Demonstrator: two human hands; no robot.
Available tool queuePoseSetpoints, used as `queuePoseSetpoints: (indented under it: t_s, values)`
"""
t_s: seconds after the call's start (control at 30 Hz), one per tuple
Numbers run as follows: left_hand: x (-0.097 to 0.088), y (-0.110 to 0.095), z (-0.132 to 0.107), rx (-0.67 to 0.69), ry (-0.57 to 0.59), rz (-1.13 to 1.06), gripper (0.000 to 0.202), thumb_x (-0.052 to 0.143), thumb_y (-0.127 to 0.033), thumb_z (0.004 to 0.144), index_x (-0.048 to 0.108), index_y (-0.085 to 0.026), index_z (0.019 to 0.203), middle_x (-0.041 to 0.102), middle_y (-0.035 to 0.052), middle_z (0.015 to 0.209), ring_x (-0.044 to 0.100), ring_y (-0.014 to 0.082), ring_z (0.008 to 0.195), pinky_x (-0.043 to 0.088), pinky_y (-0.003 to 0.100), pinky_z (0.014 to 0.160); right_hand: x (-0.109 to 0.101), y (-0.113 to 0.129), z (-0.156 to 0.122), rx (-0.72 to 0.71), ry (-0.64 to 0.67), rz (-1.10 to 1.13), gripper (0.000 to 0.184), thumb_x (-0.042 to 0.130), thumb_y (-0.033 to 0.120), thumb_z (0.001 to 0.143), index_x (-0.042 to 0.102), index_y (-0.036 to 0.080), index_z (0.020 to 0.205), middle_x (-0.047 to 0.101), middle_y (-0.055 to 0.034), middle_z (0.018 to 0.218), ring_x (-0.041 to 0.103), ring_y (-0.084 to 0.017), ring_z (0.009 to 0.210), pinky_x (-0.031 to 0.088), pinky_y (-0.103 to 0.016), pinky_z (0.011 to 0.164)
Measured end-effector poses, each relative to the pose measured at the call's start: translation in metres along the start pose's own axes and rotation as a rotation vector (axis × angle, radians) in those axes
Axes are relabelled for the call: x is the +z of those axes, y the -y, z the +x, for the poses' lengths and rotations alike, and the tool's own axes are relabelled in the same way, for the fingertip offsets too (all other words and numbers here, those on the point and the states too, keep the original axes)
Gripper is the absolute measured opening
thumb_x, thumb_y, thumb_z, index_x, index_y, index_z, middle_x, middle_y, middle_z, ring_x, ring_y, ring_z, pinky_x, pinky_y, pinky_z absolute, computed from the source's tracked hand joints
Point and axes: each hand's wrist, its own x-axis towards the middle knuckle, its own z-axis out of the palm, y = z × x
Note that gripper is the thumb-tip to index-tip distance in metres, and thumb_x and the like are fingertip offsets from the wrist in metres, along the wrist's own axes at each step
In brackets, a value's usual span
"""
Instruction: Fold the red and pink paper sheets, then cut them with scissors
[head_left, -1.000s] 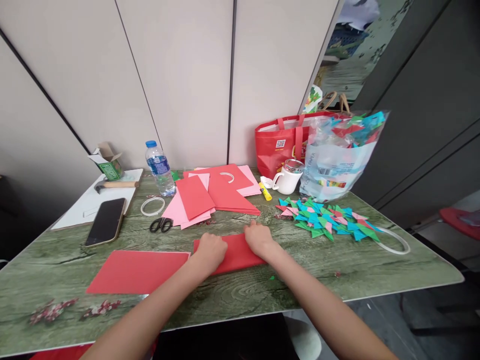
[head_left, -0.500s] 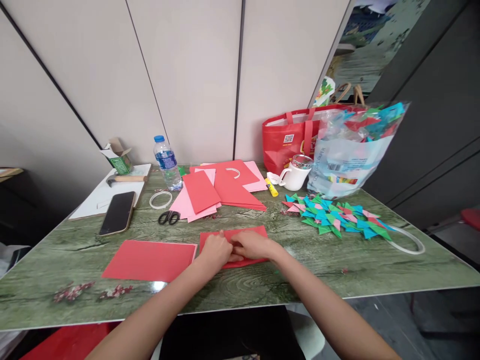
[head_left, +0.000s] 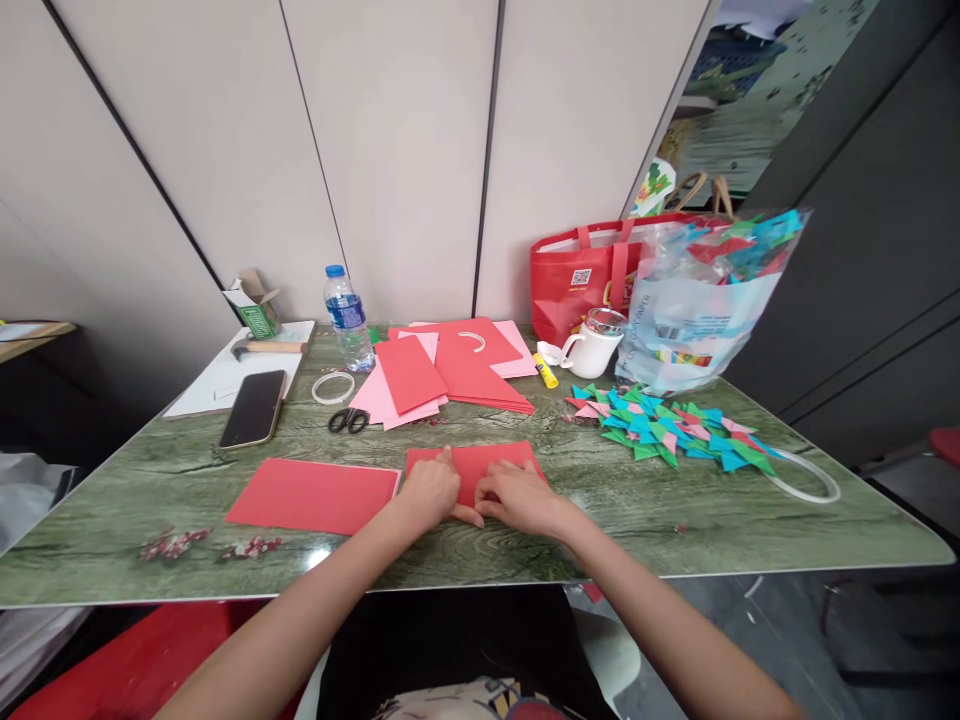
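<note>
So, red paper (head_left: 480, 461) lies under left hand (head_left: 434, 489) and right hand (head_left: 519, 497) (half-curled, grip unclear).

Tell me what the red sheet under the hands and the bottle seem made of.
The red sheet looks like matte paper, perhaps thin card: it has straight edges and little shine. The bottle seems glossy plastic: its walls are transparent.

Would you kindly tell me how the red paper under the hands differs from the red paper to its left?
The left hand and right hand touch the middle paper, while neither is on the left paper. From this view, the left paper looks wider than the middle paper. The left paper shows a pale right edge; none is visible on the middle paper. Both are red and lie on the green table.
</note>
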Motion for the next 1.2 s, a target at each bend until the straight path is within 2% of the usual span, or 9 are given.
queuePoseSetpoints:
  t_s: [0.1,0.27,0.37,0.5,0.67,0.87,1.0,1.1,1.2]
  values:
    - [0.004,0.000,-0.001,-0.015,-0.016,0.008,0.102,0.046,-0.076,0.057,0.052,0.005,0.119,0.057,0.0341,0.107,0.063,0.0347,0.081,0.046,0.036,0.061,-0.002,-0.006,-0.006,0.042,0.011,-0.013,0.021,0.047,0.032,0.084,0.066,0.023,0.086,0.066,-0.0052,0.093,0.055,-0.022,0.095,0.033,-0.032,0.077]
    - [0.007,-0.003,-0.001,-0.063,-0.035,0.027,0.097,0.036,-0.071,0.070,0.040,0.009,0.126,0.055,0.0362,0.109,0.063,0.0327,0.078,0.046,0.035,0.058,-0.011,-0.031,-0.024,0.151,0.043,-0.038,0.014,0.052,0.027,0.080,0.065,0.023,0.081,0.069,-0.0045,0.088,0.056,-0.023,0.096,0.034,-0.034,0.077]
    - [0.005,-0.004,-0.001,-0.066,-0.024,0.032,0.098,0.036,-0.071,0.071,0.042,0.010,0.124,0.053,0.0374,0.111,0.063,0.0330,0.078,0.046,0.035,0.057,-0.015,-0.043,-0.034,0.197,0.071,-0.050,0.012,0.053,0.025,0.079,0.065,0.023,0.079,0.069,-0.0037,0.087,0.057,-0.022,0.095,0.034,-0.033,0.078]
    - [0.002,-0.004,-0.002,-0.061,-0.015,0.036,0.095,0.034,-0.070,0.073,0.043,0.009,0.124,0.053,0.0370,0.110,0.063,0.0328,0.079,0.047,0.036,0.060,-0.019,-0.049,-0.039,0.224,0.101,-0.067,0.013,0.054,0.024,0.078,0.066,0.024,0.079,0.069,-0.0034,0.088,0.060,-0.022,0.091,0.036,-0.030,0.074]
    - [0.002,-0.001,-0.006,-0.060,-0.026,0.036,0.093,0.037,-0.068,0.073,0.035,0.006,0.129,0.053,0.0350,0.112,0.063,0.0309,0.078,0.046,0.036,0.062,-0.022,-0.048,-0.036,0.226,0.129,-0.078,0.012,0.055,0.026,0.077,0.067,0.024,0.080,0.070,-0.0029,0.086,0.062,-0.020,0.087,0.038,-0.025,0.065]
    - [0.001,0.003,-0.012,-0.049,-0.019,0.038,0.089,0.039,-0.068,0.073,0.035,-0.001,0.131,0.054,0.0311,0.111,0.063,0.0314,0.079,0.046,0.038,0.064,-0.025,-0.048,-0.034,0.220,0.144,-0.100,0.012,0.056,0.026,0.076,0.068,0.025,0.079,0.070,-0.0021,0.084,0.063,-0.019,0.086,0.039,-0.024,0.063]
    - [-0.002,0.003,-0.016,-0.075,-0.014,0.044,0.084,0.041,-0.065,0.074,0.036,-0.003,0.130,0.052,0.0306,0.113,0.063,0.0318,0.079,0.046,0.037,0.063,-0.029,-0.038,-0.032,0.244,0.135,-0.140,0.011,0.059,0.022,0.073,0.069,0.019,0.075,0.070,-0.0092,0.081,0.065,-0.024,0.081,0.042,-0.027,0.064]
    - [-0.002,0.002,-0.014,-0.100,-0.022,0.042,0.084,0.042,-0.065,0.074,0.037,-0.001,0.130,0.055,0.0297,0.108,0.063,0.0322,0.075,0.046,0.038,0.060,-0.032,-0.019,-0.025,0.269,0.053,-0.182,0.012,0.058,0.015,0.073,0.069,0.011,0.076,0.069,-0.0188,0.084,0.065,-0.030,0.083,0.044,-0.034,0.068]
    - [0.001,0.002,-0.009,-0.112,-0.045,0.038,0.086,0.042,-0.065,0.074,0.037,0.000,0.130,0.057,0.0278,0.104,0.063,0.0314,0.073,0.046,0.037,0.058,-0.026,0.000,-0.009,0.229,-0.106,-0.166,0.028,0.039,0.022,0.088,0.063,0.013,0.099,0.066,-0.0178,0.099,0.062,-0.027,0.093,0.044,-0.036,0.077]
